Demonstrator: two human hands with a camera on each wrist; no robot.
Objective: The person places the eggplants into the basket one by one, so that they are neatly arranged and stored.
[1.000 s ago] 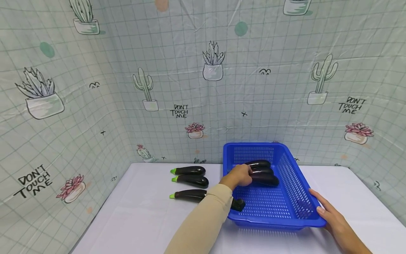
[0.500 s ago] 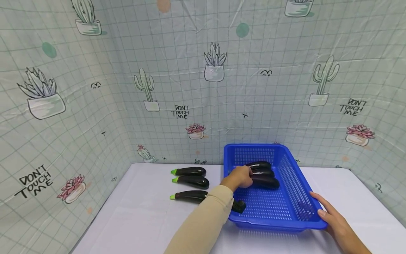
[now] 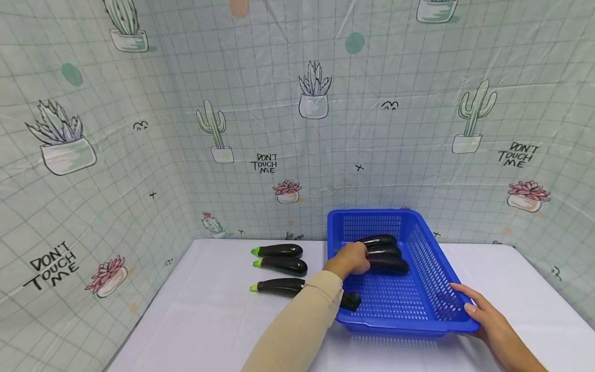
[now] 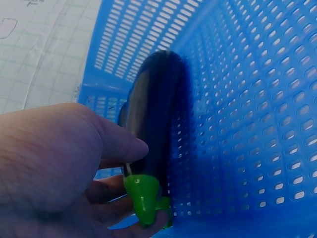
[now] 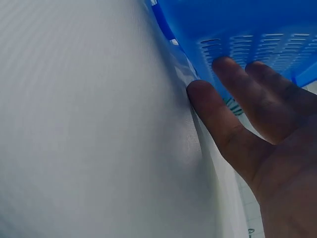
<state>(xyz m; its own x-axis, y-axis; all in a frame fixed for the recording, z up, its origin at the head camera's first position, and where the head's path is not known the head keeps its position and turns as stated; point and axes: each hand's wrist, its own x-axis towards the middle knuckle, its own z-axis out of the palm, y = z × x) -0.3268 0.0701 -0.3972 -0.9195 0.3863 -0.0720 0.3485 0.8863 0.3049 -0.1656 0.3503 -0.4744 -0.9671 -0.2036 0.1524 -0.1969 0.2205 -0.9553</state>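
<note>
My left hand (image 3: pixel 351 258) reaches into a blue plastic basket (image 3: pixel 409 326) and grips an eggplant (image 3: pixel 389 264) near its stem end. In the left wrist view its thumb lies on the dark body of that eggplant (image 4: pixel 154 106), with fingers curled about the green cap (image 4: pixel 142 191). Two more eggplants lie behind it in the basket, the farther one (image 3: pixel 381 241) partly hidden by the hand. My right hand (image 3: pixel 492 320) holds the basket's near right corner, thumb on the rim. Its other fingers (image 5: pixel 247 91) reach against the outer wall in the right wrist view.
Left of the basket, three eggplants lie on the white table (image 3: pixel 200 320): a back one (image 3: pixel 280 251), a middle one (image 3: pixel 283 265) and a front one (image 3: pixel 279 285) partly behind the left sleeve. A small black object (image 3: pixel 349 301) shows under the left wrist. Printed cloth (image 3: pixel 260 129) hangs behind.
</note>
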